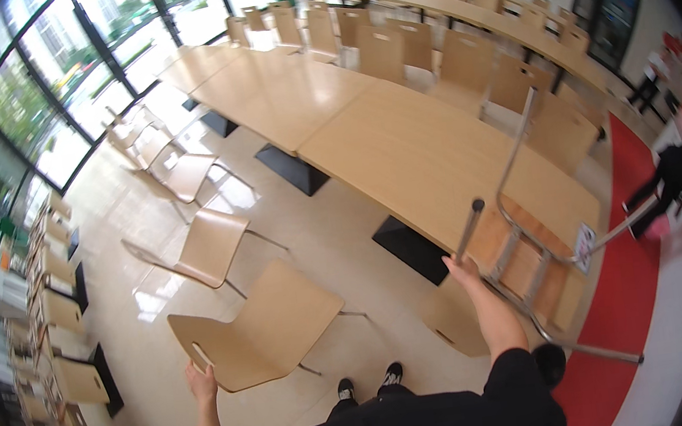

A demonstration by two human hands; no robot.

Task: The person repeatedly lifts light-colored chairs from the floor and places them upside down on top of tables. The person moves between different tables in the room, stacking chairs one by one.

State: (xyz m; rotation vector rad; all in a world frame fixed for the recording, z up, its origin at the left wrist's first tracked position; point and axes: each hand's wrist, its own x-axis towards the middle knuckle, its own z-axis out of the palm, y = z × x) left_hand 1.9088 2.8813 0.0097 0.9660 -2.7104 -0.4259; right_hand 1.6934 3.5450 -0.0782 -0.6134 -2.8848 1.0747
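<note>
My left hand (201, 382) grips the top of the backrest of a bent-plywood chair (265, 324) at its handle slot. This chair stands upright on the floor to the left of my feet. On the near end of a long wooden table (395, 136) lies a second plywood chair (511, 249), upside down with its metal legs in the air. Its backrest (456, 320) hangs below the table edge. Around one of its legs, below the dark end cap, my right hand (466, 271) is closed.
More plywood chairs (210, 242) line the table's left side, and others (454, 65) its far side. Black table bases (412, 249) rest on the floor. A red strip (614, 256) runs along the right, where a person in dark clothes (677, 171) bends over. Glass walls (47, 108) stand at the left.
</note>
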